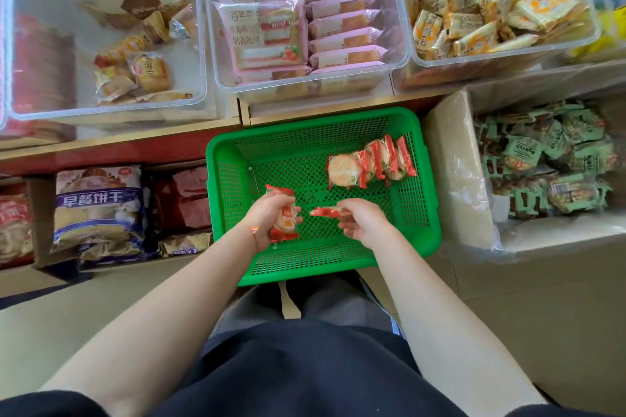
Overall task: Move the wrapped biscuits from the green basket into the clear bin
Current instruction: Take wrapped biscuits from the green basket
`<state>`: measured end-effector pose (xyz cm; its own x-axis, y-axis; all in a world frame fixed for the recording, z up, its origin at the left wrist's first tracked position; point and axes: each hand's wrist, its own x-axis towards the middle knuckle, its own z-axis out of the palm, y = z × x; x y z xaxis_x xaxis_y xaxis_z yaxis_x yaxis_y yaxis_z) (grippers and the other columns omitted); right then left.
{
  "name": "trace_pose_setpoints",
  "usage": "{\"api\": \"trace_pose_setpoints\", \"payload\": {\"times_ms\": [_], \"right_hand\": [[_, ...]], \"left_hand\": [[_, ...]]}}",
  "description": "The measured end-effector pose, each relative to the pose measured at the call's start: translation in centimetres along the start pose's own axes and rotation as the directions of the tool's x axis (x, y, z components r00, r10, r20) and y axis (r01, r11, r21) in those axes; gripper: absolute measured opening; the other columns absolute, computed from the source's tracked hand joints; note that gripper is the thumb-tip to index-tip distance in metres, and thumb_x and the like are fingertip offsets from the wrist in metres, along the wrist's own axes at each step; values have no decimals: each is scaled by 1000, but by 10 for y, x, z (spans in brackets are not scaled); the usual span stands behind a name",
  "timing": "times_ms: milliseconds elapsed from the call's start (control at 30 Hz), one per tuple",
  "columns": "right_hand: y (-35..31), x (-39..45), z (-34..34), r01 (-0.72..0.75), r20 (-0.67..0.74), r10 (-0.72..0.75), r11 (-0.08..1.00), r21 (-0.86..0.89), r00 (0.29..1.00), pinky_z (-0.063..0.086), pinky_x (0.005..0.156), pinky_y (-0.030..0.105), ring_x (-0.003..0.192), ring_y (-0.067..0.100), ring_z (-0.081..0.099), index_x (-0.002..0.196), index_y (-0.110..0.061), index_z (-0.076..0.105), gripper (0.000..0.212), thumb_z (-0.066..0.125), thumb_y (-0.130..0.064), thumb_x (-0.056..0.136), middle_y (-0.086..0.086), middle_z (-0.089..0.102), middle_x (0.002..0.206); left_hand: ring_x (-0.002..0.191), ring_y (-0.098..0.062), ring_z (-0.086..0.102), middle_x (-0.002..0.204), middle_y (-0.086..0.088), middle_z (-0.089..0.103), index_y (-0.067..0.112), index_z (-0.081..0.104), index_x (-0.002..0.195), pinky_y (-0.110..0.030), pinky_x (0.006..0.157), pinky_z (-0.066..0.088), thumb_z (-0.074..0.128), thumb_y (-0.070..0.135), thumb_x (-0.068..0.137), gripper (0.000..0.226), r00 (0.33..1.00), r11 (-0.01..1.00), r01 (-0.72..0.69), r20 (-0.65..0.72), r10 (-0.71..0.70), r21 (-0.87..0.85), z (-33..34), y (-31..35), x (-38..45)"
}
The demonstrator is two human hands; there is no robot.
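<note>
Head view, looking down: a green basket [315,132] sits on the floor before shelves. The left hand [269,218] curls around a small stack of wrapped biscuits [284,217]. The right hand [362,220] pinches another packet [325,212], apparently by its edge. More packets [367,164] lie inside the basket. Best gather both handfuls firmly before lifting toward the clear bin [111,101] at upper left, probably the target.

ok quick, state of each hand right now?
Left hand: curled round a stack of red-wrapped biscuits, over the green basket.
Right hand: pinching one red-wrapped biscuit packet by its end.
</note>
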<state>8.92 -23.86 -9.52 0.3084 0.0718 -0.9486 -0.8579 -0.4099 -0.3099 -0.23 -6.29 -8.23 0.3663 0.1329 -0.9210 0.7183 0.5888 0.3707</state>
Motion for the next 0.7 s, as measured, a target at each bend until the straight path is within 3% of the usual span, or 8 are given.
{"api": "trace_pose_setpoints", "payload": {"times_ms": [200,300,433,533,633,700], "right_hand": [[-5,-37,43,-41,268,-52,943,331,962,45,61,31,65,23,64,97,-11,65,25,47,-28,93,12,70,80],[-10,-51,78,-24,319,-116,914,405,941,45,63,31,69,24,68,100,-14,63,29,42,-33,94,13,72,88],[-5,-70,143,58,358,-229,901,430,905,49,66,30,80,18,70,106,-18,64,19,52,-27,94,6,74,96],[2,-86,205,84,377,-290,875,477,879,52,66,28,84,16,72,113,-22,63,21,58,-16,93,3,74,101],[9,-112,287,105,392,-317,873,476,864,51,69,27,85,14,72,114,-21,63,25,55,-8,93,0,74,101],[15,-128,347,101,383,-302,880,465,873,51,68,27,82,13,72,107,-19,67,19,55,-9,95,-1,74,95]], "left_hand": [[58,-20,69,76,-10,70,3,53,112,-29,55,56,52,18,94,23,992,977,-126,-14,125,-174,-48,26,-18],[64,-22,69,83,-12,68,4,55,108,-34,64,56,51,20,96,20,988,932,-134,33,154,-336,-86,39,-35],[81,-27,69,99,-14,66,5,51,124,-37,67,59,52,27,94,38,968,854,-117,134,213,-508,-159,50,-56],[89,-32,70,101,-16,69,3,52,121,-43,82,56,47,21,94,33,967,842,-124,126,221,-525,-222,55,-68],[95,-33,68,107,-18,67,-2,50,127,-45,85,54,42,12,93,37,979,874,-103,109,175,-474,-297,57,-82],[91,-30,69,102,-17,69,0,57,120,-43,83,56,46,12,92,32,977,890,-93,133,169,-446,-349,61,-92]]}}
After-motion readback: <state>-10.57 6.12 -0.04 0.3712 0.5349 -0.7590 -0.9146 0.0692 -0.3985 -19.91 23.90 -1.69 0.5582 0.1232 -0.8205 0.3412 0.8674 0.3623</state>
